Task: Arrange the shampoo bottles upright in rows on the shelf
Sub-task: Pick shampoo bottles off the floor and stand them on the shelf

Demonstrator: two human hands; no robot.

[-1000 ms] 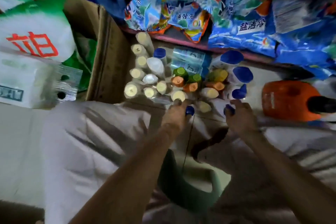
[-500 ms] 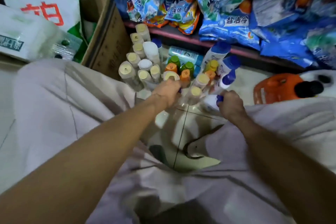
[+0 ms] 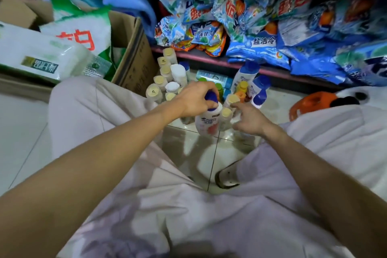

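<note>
Item 1. Left hand: fingers curled down over the blue cap of a white shampoo bottle, gripping it from above. The bottle stands upright on the tiled floor, directly beneath this hand.

Item 2. Right hand: holding nothing, fingers loosely spread, forefinger reaching toward a cream-capped bottle just beyond it. Whether the fingertip touches the cap cannot be told. A second cream-capped bottle stands between the two hands, just beside the held bottle.

Item 3. Cluster of cream-capped bottles: upright, in rough rows, beyond and to the left of the left hand, next to a cardboard box.

Item 4. Blue-capped white bottles: three, tilted, beyond the right hand. Small bottles with yellow and orange caps stand between them and the cream-capped one.

Item 5. Shelf edge: beyond both hands, loaded with blue detergent bags.

Item 6. Orange jug: lying on the floor, well to the right of the right hand.

Item 7. Sandal: on the floor, nearer the person than either hand.
</note>
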